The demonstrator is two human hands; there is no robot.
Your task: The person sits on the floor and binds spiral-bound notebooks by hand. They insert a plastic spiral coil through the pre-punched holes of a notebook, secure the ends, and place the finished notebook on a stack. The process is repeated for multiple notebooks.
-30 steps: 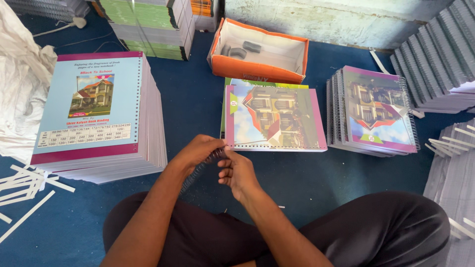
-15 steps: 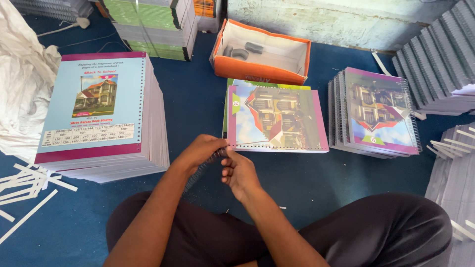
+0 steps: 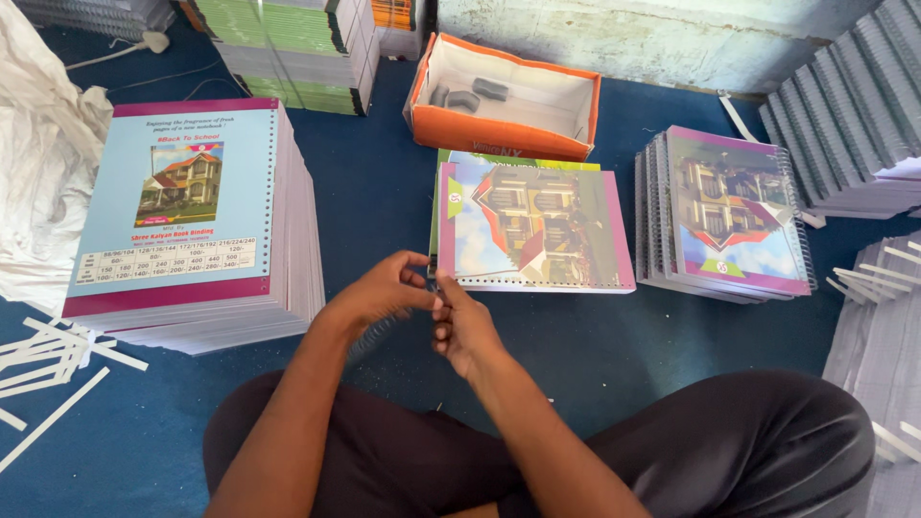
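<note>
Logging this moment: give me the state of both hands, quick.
Left hand: fingers pinched shut on a thin dark wire spiral.
Right hand: fingers curled at the same spiral's end; grip cannot be told.

Bare forearms, dark trousers (image 3: pixel 729 451)

Blue carpet floor (image 3: pixel 384 206), daylit. Rough pale wall (image 3: pixel 652 38) at 12 o'clock. White sacking (image 3: pixel 43 182) at 9 o'clock. Paper strips (image 3: pixel 48 360) at 8 o'clock. Orange box (image 3: pixel 504 96) at 12 o'clock, against the wall.
</note>
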